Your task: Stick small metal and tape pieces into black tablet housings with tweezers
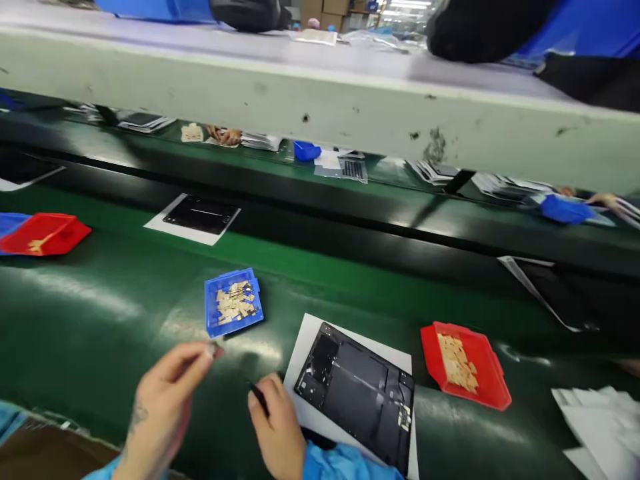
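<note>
My left hand (170,393) is raised over the green bench, thumb and forefinger pinched on a small greyish piece (214,349), too blurred to name. Just beyond it stands a blue bin (209,313) of small cream-coloured pieces (235,303). My right hand (280,423) grips a slim black pointed tool (259,398), possibly tweezers. Right beside that hand, a black flat device housing (355,393), like an opened tablet, lies on a white sheet (305,333). Small cream parts show near its right edge, and my blue sleeve (345,463) overlaps its lower side.
A red bin (493,380) with cream pieces stands right of the housing; another red bin (65,233) is far left. More housings (203,213) lie on sheets along the green surface. White papers (600,427) sit at right. A pale shelf (300,93) crosses overhead; other people's hands (227,137) show beyond.
</note>
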Demonstrator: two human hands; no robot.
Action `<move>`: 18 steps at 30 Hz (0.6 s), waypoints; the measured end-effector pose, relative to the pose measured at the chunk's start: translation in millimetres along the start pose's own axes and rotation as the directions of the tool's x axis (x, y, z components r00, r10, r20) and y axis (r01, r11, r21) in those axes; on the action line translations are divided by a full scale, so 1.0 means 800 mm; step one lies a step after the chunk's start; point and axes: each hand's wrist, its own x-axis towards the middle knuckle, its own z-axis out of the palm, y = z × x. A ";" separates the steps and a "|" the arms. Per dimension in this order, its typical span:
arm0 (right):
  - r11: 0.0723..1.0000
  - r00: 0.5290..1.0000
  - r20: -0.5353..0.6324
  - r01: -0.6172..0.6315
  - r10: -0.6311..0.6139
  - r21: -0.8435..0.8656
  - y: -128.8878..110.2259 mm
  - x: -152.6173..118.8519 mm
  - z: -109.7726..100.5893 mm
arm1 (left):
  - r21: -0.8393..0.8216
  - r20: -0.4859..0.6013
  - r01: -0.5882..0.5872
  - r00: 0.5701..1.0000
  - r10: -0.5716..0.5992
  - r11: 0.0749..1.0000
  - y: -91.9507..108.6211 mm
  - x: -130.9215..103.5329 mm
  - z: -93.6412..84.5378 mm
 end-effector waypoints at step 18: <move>0.958 0.973 -0.020 0.222 -0.229 -0.181 0.000 0.015 -0.021 | -0.346 0.198 0.225 0.966 -0.163 0.911 -0.105 -0.066 -0.031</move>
